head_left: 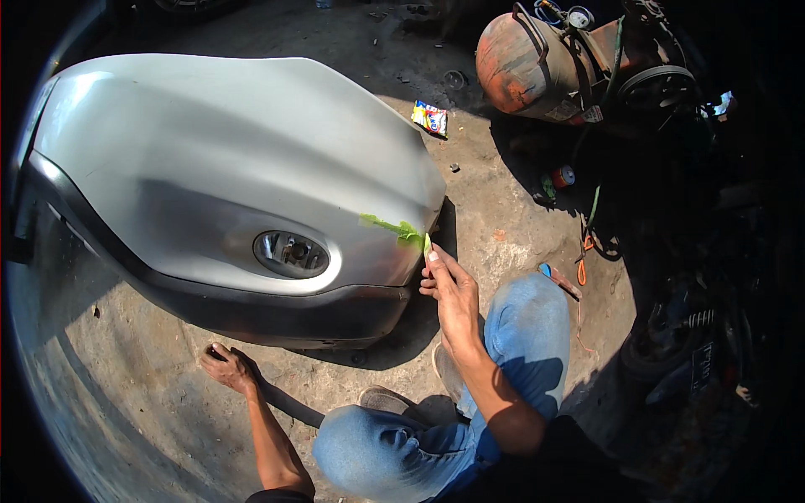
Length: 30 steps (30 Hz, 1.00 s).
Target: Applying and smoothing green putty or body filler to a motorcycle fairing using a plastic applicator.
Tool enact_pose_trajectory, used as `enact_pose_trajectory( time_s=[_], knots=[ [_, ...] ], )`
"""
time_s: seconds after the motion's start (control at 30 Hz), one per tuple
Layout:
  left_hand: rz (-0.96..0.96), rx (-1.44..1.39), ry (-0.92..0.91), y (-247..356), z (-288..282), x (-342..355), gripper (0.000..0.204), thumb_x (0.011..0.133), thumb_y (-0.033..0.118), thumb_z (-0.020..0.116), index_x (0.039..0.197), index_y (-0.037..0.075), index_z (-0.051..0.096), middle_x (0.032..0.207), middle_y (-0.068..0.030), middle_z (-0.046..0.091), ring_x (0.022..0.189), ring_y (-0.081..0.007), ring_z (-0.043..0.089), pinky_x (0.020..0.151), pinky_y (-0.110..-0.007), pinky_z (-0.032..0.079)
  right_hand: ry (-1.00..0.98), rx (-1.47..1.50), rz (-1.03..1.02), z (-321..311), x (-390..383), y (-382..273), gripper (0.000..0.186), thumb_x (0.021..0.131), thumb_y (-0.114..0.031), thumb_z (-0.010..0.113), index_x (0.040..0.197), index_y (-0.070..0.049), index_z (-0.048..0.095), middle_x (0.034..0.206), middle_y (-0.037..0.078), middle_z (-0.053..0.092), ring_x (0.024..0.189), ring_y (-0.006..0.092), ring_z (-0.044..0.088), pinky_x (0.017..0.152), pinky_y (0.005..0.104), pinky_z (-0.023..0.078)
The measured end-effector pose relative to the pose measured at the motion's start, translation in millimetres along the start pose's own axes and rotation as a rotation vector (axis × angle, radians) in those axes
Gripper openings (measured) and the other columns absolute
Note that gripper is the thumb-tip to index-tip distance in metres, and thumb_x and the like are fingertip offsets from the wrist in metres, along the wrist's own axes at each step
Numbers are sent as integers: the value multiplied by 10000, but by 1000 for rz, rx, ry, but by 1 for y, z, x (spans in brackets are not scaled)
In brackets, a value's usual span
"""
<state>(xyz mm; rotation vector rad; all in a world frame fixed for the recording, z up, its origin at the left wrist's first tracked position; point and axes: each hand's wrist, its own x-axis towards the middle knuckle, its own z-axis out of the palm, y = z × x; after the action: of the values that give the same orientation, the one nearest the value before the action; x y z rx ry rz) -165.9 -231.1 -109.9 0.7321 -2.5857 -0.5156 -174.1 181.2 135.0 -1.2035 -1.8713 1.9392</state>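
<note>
Presently, the right grip (453, 293) is closed narrow, with the thumb and fingers pinching a small spreader (428, 244), green at its edge. Just ahead of this grip, at the near right corner of the silver bumper (251, 159), lies a streak of green paste (406, 231). The bumper itself spreads out forward and to the left of the grip, and the spreader is at the paste or just beside it; I cannot tell if they touch.

As I judge, the work is at a middle stage. The paste is already on the corner: it is thicker close to the grip, and it becomes thin and ragged toward the left. Because its outline is uneven, it seems that the spreading and smoothing are not yet complete. Farther left from the grip, around the lamp (292, 254), I see no paste on the bumper.

As for the left grip (228, 369), it is well apart from the right one, low on the left side, with bent fingers against the ground (159, 360). Whether it holds something, I cannot tell. Beyond the right grip, well ahead and to the right, stands a rusty tank (516, 67); a packet (430, 118) lies nearer, beside the bumper.
</note>
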Motion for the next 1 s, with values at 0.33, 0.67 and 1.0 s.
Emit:
enact_pose_trajectory(
  time_s=[0.33,0.67,1.0],
  knots=[
    [-62,-13,-21,5,-6,2,514,1071,456,485,1111,-48,577,1095,-228,592,1061,-417,572,943,-525,440,-94,-21,108,6,1,-24,442,1014,-356,689,1258,13,698,856,3,626,723,82,593,696,250,538],
    [-73,-17,-18,7,-7,0,468,1069,425,495,1099,-33,586,1074,-213,594,1034,-405,568,943,-513,440,-124,-62,94,15,-6,-35,321,1020,-383,669,1022,-65,714,861,15,641,750,90,631,744,272,577],
    [-60,-63,-14,7,-10,2,378,1060,352,512,1065,-14,608,1030,-186,606,1009,-378,575,954,-498,432,-95,-48,168,31,-16,-48,308,994,-397,697,1053,-95,673,860,6,619,765,117,644,749,293,560]
  ],
)
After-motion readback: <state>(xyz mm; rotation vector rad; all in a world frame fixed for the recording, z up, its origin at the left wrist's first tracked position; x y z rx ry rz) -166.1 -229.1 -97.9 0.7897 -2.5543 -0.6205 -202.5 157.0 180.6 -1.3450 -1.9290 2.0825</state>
